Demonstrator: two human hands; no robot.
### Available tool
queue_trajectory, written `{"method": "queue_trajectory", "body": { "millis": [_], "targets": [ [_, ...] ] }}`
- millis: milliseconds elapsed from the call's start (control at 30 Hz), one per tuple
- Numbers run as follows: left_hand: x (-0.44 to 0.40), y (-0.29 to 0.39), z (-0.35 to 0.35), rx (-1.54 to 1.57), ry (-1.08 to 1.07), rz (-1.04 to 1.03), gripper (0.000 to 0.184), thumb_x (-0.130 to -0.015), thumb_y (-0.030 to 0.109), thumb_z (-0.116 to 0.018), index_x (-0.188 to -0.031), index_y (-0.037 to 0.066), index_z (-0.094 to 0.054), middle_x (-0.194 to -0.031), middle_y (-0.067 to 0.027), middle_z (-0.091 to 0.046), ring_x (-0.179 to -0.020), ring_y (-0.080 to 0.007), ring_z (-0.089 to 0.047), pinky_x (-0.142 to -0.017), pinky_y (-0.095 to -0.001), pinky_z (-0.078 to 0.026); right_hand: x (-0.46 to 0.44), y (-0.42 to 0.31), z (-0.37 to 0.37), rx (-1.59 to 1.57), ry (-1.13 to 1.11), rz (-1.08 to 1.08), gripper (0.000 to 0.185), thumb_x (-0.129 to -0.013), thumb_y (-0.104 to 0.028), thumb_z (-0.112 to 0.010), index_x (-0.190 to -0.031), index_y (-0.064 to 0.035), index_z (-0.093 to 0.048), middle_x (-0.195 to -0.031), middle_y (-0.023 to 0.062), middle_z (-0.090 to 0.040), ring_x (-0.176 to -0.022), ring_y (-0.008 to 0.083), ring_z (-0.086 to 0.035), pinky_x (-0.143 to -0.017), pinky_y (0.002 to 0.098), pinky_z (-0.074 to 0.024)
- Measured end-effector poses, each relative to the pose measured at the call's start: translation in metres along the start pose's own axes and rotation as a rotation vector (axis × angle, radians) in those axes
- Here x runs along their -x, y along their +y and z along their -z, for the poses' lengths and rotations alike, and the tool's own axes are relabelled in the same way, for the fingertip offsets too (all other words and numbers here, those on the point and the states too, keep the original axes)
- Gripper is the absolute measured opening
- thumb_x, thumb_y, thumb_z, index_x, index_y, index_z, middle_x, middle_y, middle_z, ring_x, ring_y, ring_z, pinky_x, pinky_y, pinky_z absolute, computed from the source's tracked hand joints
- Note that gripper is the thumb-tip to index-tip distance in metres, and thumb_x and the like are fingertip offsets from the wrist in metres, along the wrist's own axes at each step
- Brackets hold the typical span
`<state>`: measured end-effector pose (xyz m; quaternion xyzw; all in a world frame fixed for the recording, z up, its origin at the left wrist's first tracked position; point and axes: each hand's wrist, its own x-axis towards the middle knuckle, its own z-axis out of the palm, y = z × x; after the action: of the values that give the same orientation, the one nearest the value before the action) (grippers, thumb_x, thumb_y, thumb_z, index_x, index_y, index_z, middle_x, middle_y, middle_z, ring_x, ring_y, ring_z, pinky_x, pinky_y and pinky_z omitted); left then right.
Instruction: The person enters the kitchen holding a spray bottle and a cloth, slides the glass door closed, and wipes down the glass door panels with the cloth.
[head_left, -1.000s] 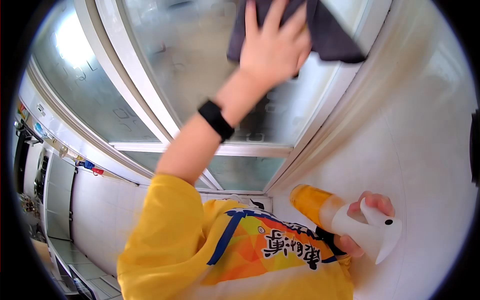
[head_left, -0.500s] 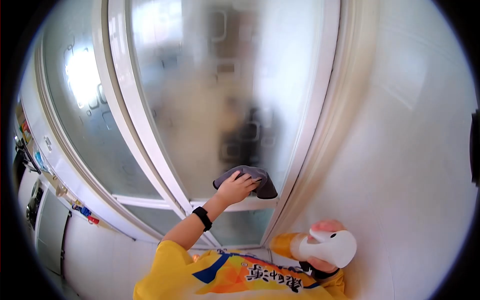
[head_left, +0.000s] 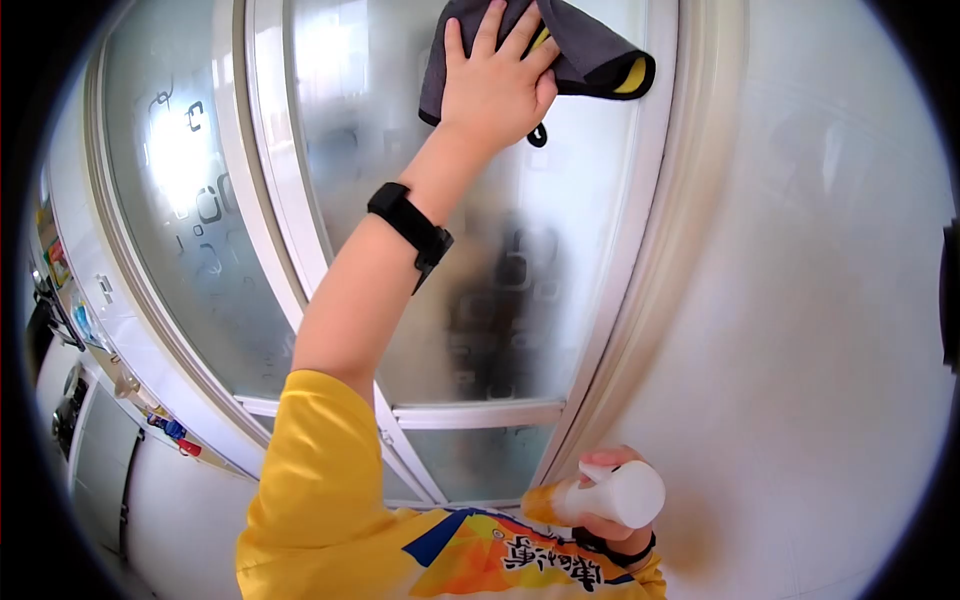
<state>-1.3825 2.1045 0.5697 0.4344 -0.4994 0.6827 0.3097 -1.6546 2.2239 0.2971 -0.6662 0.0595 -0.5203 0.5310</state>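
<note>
My left hand [head_left: 497,95] is raised high against the frosted glass door [head_left: 420,340], pressing a dark grey cloth [head_left: 600,50] with black edging and a yellow underside. Its fingers are spread over the cloth, and a loose corner hangs out to the right. Low at the right, close to my body, my right hand [head_left: 612,527] is wrapped round a spray bottle [head_left: 637,494] with a white head and an amber lower part. The bottle is tilted, and some of my right fingers are hidden behind its head.
White frames [head_left: 480,414] divide the door panels, and a second frosted panel [head_left: 170,250] stands at the left. A pale wall [head_left: 810,300] rises on the right. Small items, among them a blue and red one [head_left: 172,430], sit along the far left edge.
My left hand has moved up the glass with the cloth, from the panel's lower rail to near the top of the view. My right hand and the spray bottle have shifted slightly left.
</note>
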Motion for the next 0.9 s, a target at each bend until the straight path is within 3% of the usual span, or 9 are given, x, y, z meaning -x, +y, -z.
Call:
{"method": "queue_trajectory", "body": {
  "millis": [167, 300, 367, 467, 600, 833, 900],
  "targets": [
    [0.1, 0.041, 0.018, 0.098, -0.171, 0.016, 0.026, -0.071, 0.027, -0.053, -0.096, 0.02, -0.058, -0.122, -0.0029, -0.045, -0.12, -0.0325, -0.033, -0.09, -0.0642, -0.02, 0.024, 0.039, 0.004, 0.125, -0.138, -0.025, 0.046, -0.054, -0.008, -0.069, -0.097, -0.0006, -0.054, -0.1, 0.014, -0.055, -0.092, 0.0228, -0.055, -0.078, 0.0304, -0.0432],
    [0.235, 0.077, 0.048, 0.212, -0.39, -0.184, 0.025, -0.07, 0.015, -0.055, -0.094, 0.02, -0.059, -0.115, 0.0024, -0.05, -0.108, -0.0271, -0.043, -0.089, -0.0636, -0.023, 0.082, 0.112, 0.004, -0.075, 0.123, -0.234, 0.051, -0.054, -0.01, -0.07, -0.102, -0.004, -0.053, -0.103, 0.0095, -0.055, -0.095, 0.0188, -0.053, -0.08, 0.0298, -0.0424],
    [0.301, 0.087, 0.071, 0.367, -0.535, -0.272, 0.028, -0.069, 0.01, -0.053, -0.095, 0.019, -0.059, -0.115, 0.0036, -0.052, -0.103, -0.0255, -0.045, -0.09, -0.0601, -0.025, 0.127, 0.158, 0.003, -0.001, 0.239, -0.349, 0.053, -0.053, -0.009, -0.071, -0.103, -0.004, -0.053, -0.099, 0.0075, -0.056, -0.092, 0.0178, -0.053, -0.079, 0.0299, -0.0429],
    [0.375, 0.086, 0.103, 0.515, -0.686, -0.359, 0.036, -0.07, 0.006, -0.051, -0.104, 0.017, -0.057, -0.116, 0.0018, -0.052, -0.101, -0.0225, -0.047, -0.093, -0.0483, -0.03, 0.199, 0.217, -0.016, 0.018, 0.437, -0.576, 0.053, -0.053, -0.008, -0.07, -0.103, -0.0034, -0.053, -0.105, 0.0084, -0.056, -0.101, 0.0167, -0.05, -0.088, 0.0308, -0.0381],
    [0.408, 0.064, 0.131, 0.57, -0.837, -0.326, 0.045, -0.071, 0.0, -0.048, -0.113, 0.014, -0.053, -0.118, -0.0025, -0.052, -0.107, -0.0231, -0.047, -0.095, -0.0429, -0.031, 0.239, 0.238, -0.049, 0.051, 0.596, -0.717, 0.05, -0.051, -0.006, -0.069, -0.099, -0.0041, -0.054, -0.09, 0.0063, -0.058, -0.083, 0.018, -0.055, -0.074, 0.0314, -0.0445],
    [0.445, 0.031, 0.135, 0.518, -0.759, -0.369, 0.043, -0.076, 0.008, -0.053, -0.118, 0.016, -0.049, -0.123, -0.0005, -0.048, -0.111, -0.0225, -0.044, -0.095, -0.0458, -0.03, 0.252, 0.243, -0.096, 0.241, 0.751, -0.842, 0.04, -0.05, -0.008, -0.07, -0.089, -0.0023, -0.057, -0.082, 0.0061, -0.06, -0.08, 0.0171, -0.057, -0.071, 0.0311, -0.0446],
    [0.457, 0.026, 0.134, 0.482, -0.737, -0.363, 0.041, -0.076, 0.013, -0.055, -0.116, 0.019, -0.052, -0.125, 0.0025, -0.046, -0.112, -0.0224, -0.043, -0.098, -0.0469, -0.022, 0.254, 0.254, -0.11, 0.217, 0.871, -0.785, 0.04, -0.052, -0.007, -0.069, -0.09, -0.0025, -0.057, -0.083, 0.006, -0.06, -0.08, 0.017, -0.057, -0.07, 0.0307, -0.0447]
  ]
}}
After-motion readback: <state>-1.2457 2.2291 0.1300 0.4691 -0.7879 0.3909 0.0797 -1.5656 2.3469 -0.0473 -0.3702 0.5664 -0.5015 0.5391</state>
